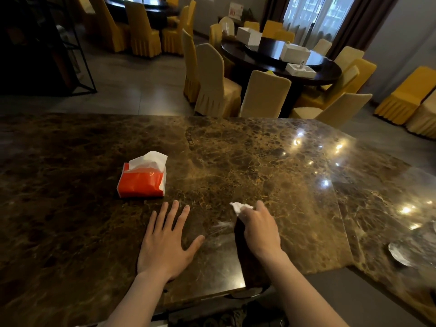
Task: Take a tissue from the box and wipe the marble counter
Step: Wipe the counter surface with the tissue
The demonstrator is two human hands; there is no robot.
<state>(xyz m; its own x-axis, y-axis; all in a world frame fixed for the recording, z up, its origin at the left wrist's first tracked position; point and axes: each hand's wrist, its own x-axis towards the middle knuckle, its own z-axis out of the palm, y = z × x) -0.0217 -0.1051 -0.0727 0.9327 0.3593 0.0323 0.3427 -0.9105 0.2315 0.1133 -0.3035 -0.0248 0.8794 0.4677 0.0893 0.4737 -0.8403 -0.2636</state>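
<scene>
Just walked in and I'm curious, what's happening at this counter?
A person is wiping the marble counter. The right hand presses a crumpled white tissue on the stone, while the left hand rests flat, fingers spread. The orange tissue pack sits beyond the left hand, another tissue poking out.

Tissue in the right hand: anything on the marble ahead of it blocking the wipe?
Nothing visible. The right hand presses the tissue on the marble counter, bare ahead of it. The orange tissue pack and flat left hand sit off to its left.
</scene>
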